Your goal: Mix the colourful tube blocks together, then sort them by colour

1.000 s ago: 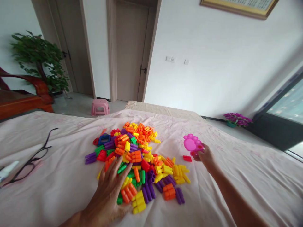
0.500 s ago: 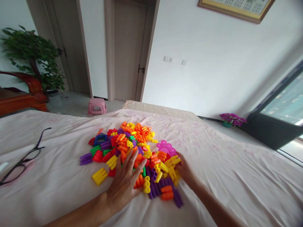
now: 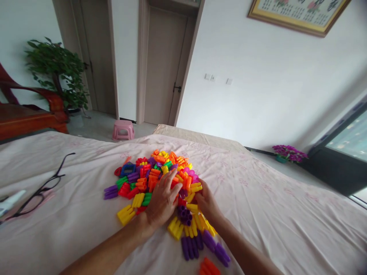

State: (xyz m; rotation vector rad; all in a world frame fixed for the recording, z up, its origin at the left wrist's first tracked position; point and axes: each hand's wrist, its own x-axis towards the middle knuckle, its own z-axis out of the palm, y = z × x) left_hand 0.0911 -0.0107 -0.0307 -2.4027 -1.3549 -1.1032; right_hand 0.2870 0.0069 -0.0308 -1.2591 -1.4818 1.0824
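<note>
A heap of bright plastic pieces (image 3: pixel 155 173) in orange, yellow, red, green and purple lies on the pale sheet. My left hand (image 3: pixel 163 194) rests on the middle of the heap with its fingers spread. At the heap's right side my right hand (image 3: pixel 205 198) touches the pieces, its fingertips partly hidden behind a yellow piece (image 3: pixel 196 187). A pink piece (image 3: pixel 191 173) lies just beyond my right hand. Purple pieces (image 3: pixel 189 247) and an orange piece (image 3: pixel 209 266) lie nearest to me.
Black-framed glasses (image 3: pixel 43 189) lie on the sheet (image 3: pixel 71 236) at the left, beside a white object (image 3: pixel 11 202). Past the sheet are a pink stool (image 3: pixel 123 130), a wooden chair (image 3: pixel 34 110), a potted plant (image 3: pixel 57 72) and purple flowers (image 3: pixel 289 153).
My right hand has moved left and inward against the heap, pushing pieces together. The pink piece is now more covered. Several purple and orange pieces have shifted nearer to me.
</note>
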